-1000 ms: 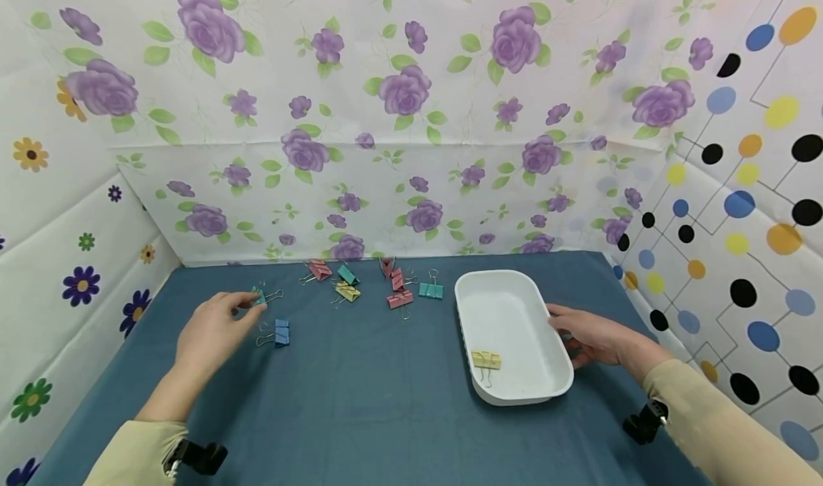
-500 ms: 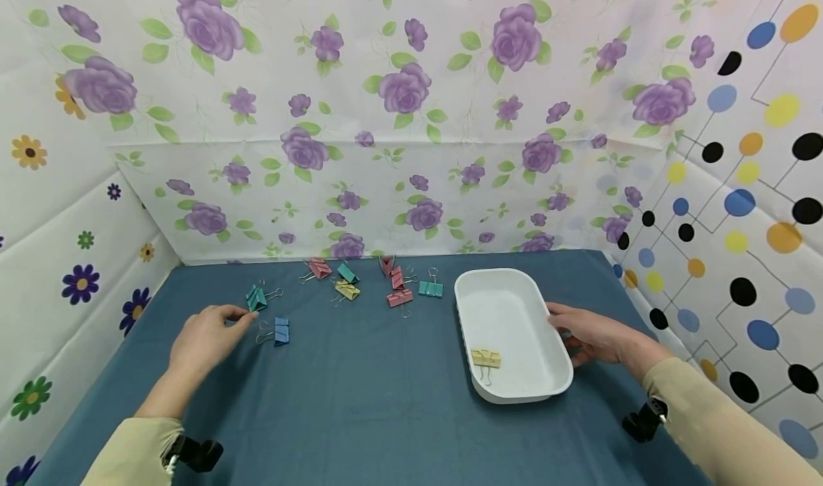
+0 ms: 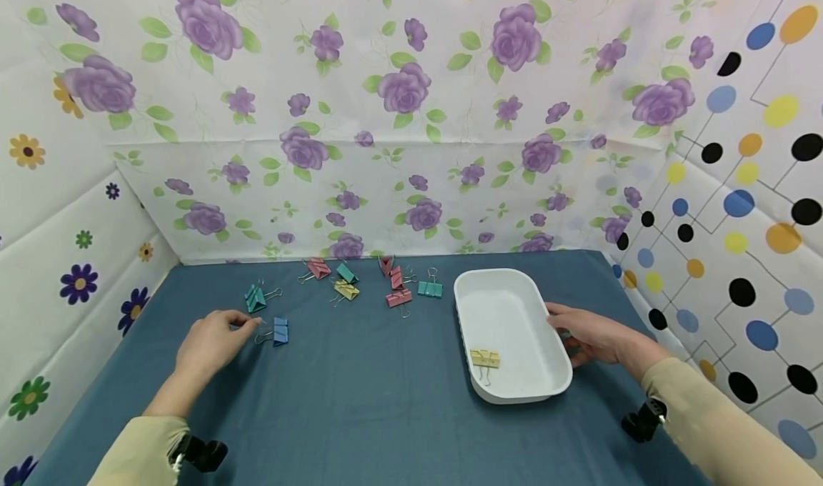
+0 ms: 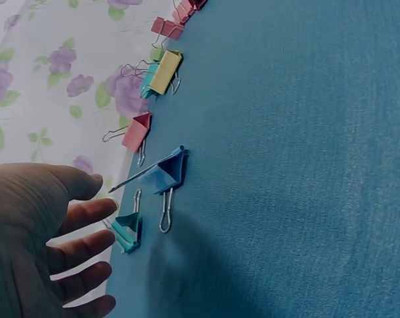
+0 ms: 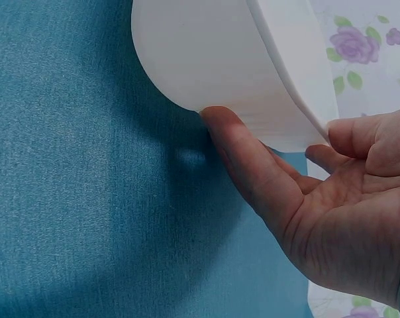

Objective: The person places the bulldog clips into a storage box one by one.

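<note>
A blue binder clip (image 3: 280,331) lies on the table at the left. My left hand (image 3: 215,339) hovers beside it. In the left wrist view, the end of one wire handle of the blue clip (image 4: 165,173) sits at the gap between my thumb and index finger; the other fingers are loosely bent. A teal binder clip (image 3: 256,298) lies just behind. To the right stands a white tray (image 3: 524,321) with a yellow binder clip (image 3: 485,359) inside. My right hand (image 3: 594,336) holds the tray's right side, thumb low against the outer wall and a fingertip at the rim.
Along the back lie red clips (image 3: 398,298), another red clip (image 3: 318,268), a yellow clip (image 3: 347,289), a teal clip (image 3: 348,273) and a further teal clip (image 3: 430,289). Blue cloth (image 3: 360,400) covers the table. Patterned sheets (image 3: 405,186) wall the back and sides.
My left hand has let go of the teal clip, drawn back toward me and shifted slightly right to the blue clip's handle. The right hand and tray stay put.
</note>
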### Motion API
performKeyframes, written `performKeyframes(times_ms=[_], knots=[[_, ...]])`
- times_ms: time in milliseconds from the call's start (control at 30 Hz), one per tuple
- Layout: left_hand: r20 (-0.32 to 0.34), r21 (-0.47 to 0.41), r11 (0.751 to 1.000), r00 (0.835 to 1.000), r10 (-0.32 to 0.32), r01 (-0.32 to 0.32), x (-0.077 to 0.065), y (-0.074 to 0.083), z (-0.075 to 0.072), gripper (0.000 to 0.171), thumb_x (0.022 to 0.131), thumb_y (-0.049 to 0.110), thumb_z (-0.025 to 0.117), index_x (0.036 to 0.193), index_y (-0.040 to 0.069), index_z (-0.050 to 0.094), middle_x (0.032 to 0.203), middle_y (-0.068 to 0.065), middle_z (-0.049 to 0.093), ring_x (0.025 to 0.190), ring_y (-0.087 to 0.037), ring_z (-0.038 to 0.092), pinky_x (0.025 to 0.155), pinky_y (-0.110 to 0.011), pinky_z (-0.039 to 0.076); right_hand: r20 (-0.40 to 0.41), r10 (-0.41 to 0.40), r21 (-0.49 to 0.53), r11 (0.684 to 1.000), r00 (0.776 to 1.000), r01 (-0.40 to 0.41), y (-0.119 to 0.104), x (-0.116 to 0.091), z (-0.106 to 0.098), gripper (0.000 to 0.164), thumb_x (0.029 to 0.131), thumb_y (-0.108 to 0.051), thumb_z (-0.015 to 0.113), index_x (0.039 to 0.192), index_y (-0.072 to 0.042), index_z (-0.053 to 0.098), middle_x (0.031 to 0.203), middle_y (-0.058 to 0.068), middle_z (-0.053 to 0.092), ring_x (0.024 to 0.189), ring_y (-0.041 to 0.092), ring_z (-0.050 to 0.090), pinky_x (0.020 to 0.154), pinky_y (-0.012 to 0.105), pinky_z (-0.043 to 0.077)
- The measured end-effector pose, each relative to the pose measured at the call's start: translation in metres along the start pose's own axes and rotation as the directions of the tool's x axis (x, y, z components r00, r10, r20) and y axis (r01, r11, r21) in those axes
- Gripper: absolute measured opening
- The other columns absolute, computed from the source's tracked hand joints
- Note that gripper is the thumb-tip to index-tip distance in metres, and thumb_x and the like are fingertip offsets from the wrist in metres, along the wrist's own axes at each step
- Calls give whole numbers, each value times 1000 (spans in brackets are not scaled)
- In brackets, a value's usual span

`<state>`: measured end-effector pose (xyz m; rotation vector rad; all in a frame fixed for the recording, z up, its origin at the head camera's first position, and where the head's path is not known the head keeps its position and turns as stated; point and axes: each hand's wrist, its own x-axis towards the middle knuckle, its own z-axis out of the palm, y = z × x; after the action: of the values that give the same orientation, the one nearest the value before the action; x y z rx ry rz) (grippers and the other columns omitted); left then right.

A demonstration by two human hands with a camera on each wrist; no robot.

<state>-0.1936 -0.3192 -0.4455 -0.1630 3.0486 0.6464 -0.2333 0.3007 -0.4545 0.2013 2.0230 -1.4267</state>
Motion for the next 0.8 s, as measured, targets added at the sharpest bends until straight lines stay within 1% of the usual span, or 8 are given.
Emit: performKeyframes(times_ms=[133, 333, 533, 733, 800], knots=[[-1, -4, 1000, 1000, -5, 5, 1, 0, 2, 50, 90, 53, 51, 109, 9, 67, 107, -16, 61, 70, -19, 52, 53, -32, 39, -2, -1, -3, 1000, 1000, 1, 0, 0, 0, 56, 97, -36, 47, 147, -33, 21, 132, 14, 45, 101, 32, 57, 70, 51, 52], [16, -26, 999, 1000, -26, 27, 1, 3, 4, 44, 91, 47, 53, 107, 8, 66, 95, -10, 61, 62, -18, 49, 48, -31, 36, 1, 1, -3, 1000, 1000, -1, 0, 0, 0, 56, 98, -36, 46, 147, -33, 20, 131, 14, 45, 100, 32, 58, 70, 50, 52], [10, -23, 999, 999, -40, 40, 1, 5, 6, 40, 91, 44, 55, 103, 8, 67, 94, -9, 60, 63, -18, 48, 49, -31, 36, 1, -1, 0, 1000, 1000, 1, 0, 0, 0, 56, 98, -36, 46, 147, -34, 20, 132, 14, 45, 101, 32, 57, 70, 50, 51], [9, -24, 998, 999, -51, 51, 3, 4, 9, 36, 90, 42, 57, 98, 8, 68, 84, -5, 59, 60, -18, 48, 47, -31, 36, 1, -2, 4, 1000, 1000, 2, 0, -1, 0, 55, 98, -35, 45, 147, -33, 21, 133, 14, 44, 101, 33, 57, 70, 51, 52], [6, -24, 999, 999, -48, 49, 4, 4, 9, 36, 89, 42, 57, 96, 8, 68, 84, -5, 59, 60, -18, 48, 47, -31, 36, 1, -2, 5, 1000, 1000, 2, 0, -1, 0, 55, 98, -34, 45, 147, -33, 21, 133, 14, 43, 101, 33, 57, 70, 51, 52]])
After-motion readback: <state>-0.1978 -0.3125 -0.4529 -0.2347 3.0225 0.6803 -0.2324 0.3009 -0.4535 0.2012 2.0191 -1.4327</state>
